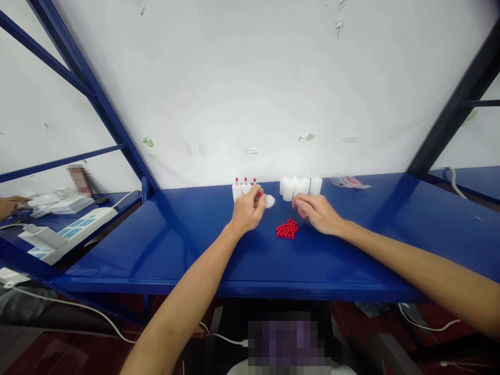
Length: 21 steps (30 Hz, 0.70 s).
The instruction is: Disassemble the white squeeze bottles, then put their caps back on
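My left hand is closed on a small white squeeze bottle, with the bottle's red tip cap at my fingertips and its rounded white end toward the right. Behind that hand stand several white bottles with red caps, partly covered by my fingers. My right hand is curled, thumb against the fingers, in front of a group of white bottles without red caps; whether anything is inside its fingers is hidden. Between both hands lies a tight cluster of loose red caps.
Everything stands on a blue table against a white wall. A clear plastic bag lies at the back right. Blue frame posts rise at both sides. Past the left post are a white power strip and another person's hand.
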Tool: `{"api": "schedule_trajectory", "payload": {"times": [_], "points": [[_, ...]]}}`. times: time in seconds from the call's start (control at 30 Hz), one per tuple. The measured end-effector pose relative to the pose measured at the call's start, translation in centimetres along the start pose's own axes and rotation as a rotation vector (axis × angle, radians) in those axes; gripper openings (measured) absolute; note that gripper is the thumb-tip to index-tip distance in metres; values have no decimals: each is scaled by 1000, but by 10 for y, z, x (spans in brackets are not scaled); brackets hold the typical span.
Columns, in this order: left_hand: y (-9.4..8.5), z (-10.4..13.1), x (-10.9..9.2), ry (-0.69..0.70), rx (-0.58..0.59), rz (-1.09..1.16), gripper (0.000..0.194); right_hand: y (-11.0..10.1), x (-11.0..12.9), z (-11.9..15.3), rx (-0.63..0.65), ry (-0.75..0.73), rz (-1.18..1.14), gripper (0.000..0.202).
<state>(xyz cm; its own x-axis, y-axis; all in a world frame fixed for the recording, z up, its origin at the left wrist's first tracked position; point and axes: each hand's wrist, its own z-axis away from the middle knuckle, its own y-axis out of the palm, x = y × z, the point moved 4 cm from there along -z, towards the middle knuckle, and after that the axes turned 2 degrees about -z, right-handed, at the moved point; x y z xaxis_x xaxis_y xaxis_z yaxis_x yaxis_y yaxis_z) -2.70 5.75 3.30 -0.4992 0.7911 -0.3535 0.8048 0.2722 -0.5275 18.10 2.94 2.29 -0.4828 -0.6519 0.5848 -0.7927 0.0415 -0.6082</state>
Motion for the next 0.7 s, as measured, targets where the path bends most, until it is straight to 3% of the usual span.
{"api": "schedule_trajectory", "payload": {"times": [0.07, 0.17, 0.37, 0.7], "points": [[-14, -3, 20, -69, -85, -76, 23, -2, -2, -1, -61, 34, 8, 38], [-29, -4, 45, -189, -97, -226, 26, -3, -3, 0, -149, 74, 15, 35], [-32, -1, 61, -286, -42, -321, 28, -13, -3, 2, -311, 112, -55, 27], [-29, 1, 66, -377, 30, -404, 28, -6, -21, -2, -168, 290, -195, 23]]}}
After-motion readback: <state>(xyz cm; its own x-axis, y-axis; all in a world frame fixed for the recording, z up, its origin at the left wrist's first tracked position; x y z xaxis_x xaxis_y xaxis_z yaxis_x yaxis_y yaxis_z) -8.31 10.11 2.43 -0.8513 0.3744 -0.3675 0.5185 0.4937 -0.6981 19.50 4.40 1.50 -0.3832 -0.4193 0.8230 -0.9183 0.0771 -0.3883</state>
